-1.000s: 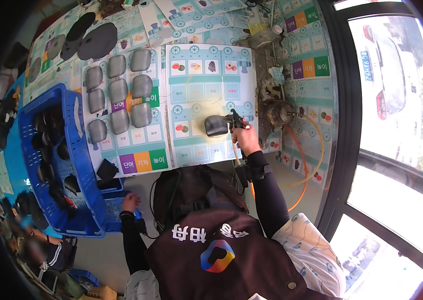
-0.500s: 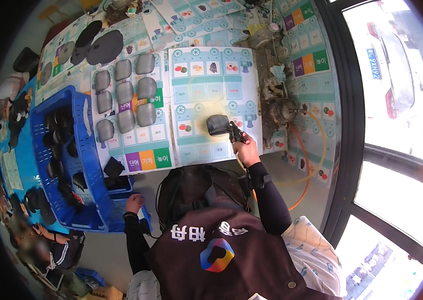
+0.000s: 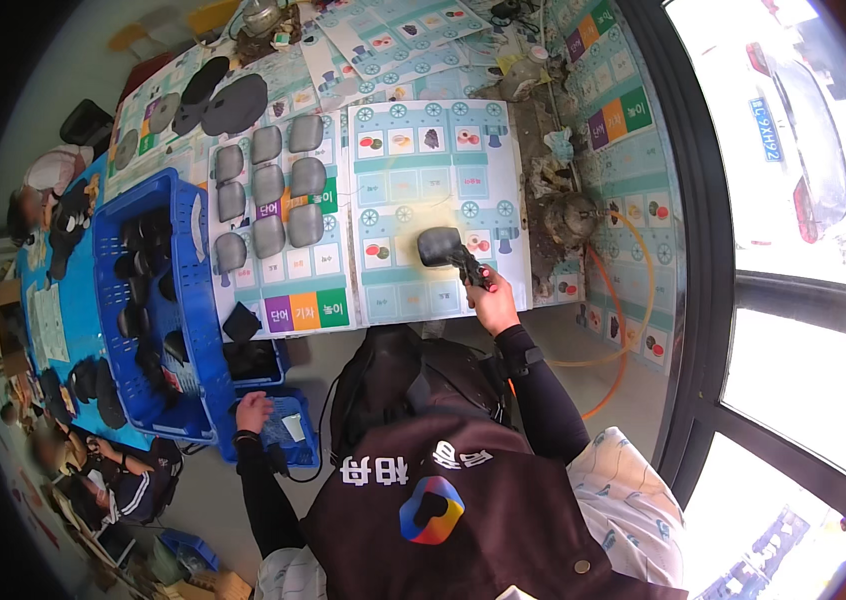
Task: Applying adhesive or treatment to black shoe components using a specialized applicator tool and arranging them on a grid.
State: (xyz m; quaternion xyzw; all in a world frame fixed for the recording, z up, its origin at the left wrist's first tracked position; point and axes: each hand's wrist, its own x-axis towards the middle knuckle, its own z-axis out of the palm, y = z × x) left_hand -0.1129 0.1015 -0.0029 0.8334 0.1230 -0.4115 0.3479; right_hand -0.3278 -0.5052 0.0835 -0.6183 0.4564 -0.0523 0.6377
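Both hands are busy. Her right hand (image 3: 494, 298) is clenched around a spray gun (image 3: 470, 267), its nozzle right against a dark grey pad (image 3: 438, 245) lying on the printed sheet (image 3: 438, 180) just ahead of that hand. Well off to its left, more grey pads (image 3: 273, 195) sit in rows on another sheet. The left hand (image 3: 251, 410) rests, fingers loosely curled, on a small blue tray (image 3: 288, 430), just beside the big blue crate (image 3: 158, 300) of dark parts; whether it grips anything I cannot tell.

Printed sheet (image 3: 413, 195) lies open around the dark part (image 3: 438, 245); grey pieces (image 3: 268, 195) crowd its left.
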